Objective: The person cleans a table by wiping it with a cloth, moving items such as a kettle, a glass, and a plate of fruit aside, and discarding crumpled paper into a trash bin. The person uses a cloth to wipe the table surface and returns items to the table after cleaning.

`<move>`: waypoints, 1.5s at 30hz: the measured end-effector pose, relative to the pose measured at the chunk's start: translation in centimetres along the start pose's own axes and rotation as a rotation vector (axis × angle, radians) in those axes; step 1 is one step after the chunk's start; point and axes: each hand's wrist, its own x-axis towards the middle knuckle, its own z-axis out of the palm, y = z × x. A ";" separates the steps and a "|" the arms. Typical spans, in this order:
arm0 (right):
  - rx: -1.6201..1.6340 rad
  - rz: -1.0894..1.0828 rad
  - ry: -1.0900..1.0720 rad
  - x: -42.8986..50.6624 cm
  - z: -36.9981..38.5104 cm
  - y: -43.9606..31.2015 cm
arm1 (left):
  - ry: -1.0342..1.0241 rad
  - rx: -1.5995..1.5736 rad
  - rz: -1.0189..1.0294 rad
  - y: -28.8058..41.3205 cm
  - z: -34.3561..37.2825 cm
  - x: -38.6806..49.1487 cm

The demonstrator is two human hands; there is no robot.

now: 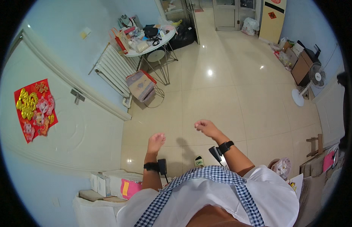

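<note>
Both hands hang in the air over the tiled floor, apart from each other. My left hand has its fingers curled in and nothing visible in it; a black strap with a small box is on that wrist. My right hand is a little farther forward, its fingers loosely curled, also with nothing visible in it. A similar strapped device sits on the right wrist. Below the hands show a light green slipper and a blue-and-white checked apron over a white shirt.
A cluttered round table stands by a white radiator, with a cloth-covered stool near it. A white door is at left. At right are a standing fan, cardboard boxes, a small wooden stool and a lined bin.
</note>
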 end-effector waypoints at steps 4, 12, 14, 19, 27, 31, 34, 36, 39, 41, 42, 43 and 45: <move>0.054 -0.007 0.104 6.7 -5.6 -3.1 | -0.161 -0.016 0.031 5.7 2.4 11.7; 0.083 0.076 0.111 25.3 -16.4 -5.6 | -0.343 0.094 0.143 19.1 15.7 37.1; 0.069 0.077 0.086 30.2 -19.5 -6.5 | -0.341 0.093 0.143 22.0 19.3 42.7; 0.043 0.031 0.100 40.7 -28.0 -9.1 | -0.308 0.039 0.176 26.1 26.2 56.7; 0.090 0.101 0.254 53.9 -36.8 -10.6 | -0.026 0.244 0.416 33.1 32.9 79.9; 0.086 0.130 0.310 61.3 -40.0 -9.5 | 0.073 0.176 0.277 35.2 34.3 93.1; 0.133 0.235 0.367 68.3 -40.8 -9.3 | 0.168 0.165 0.228 35.3 34.3 103.8; 0.137 0.315 0.365 72.8 -41.2 -9.6 | 0.244 0.108 0.221 34.9 34.3 110.0; 0.111 0.406 0.309 78.8 -41.5 -10.2 | 0.385 0.166 0.258 33.7 33.8 117.1; 0.113 0.430 0.280 82.2 -41.6 -10.2 | 0.453 0.177 0.251 33.2 33.6 120.7; 0.082 0.436 0.283 83.8 -41.7 -10.1 | 0.460 0.104 0.322 33.0 33.4 122.1; 0.076 0.427 0.282 85.2 -41.8 -10.2 | 0.458 0.043 0.371 32.9 33.3 123.2; 0.086 0.451 0.291 87.3 -41.9 -10.4 | 0.469 -0.022 0.471 32.8 33.2 124.1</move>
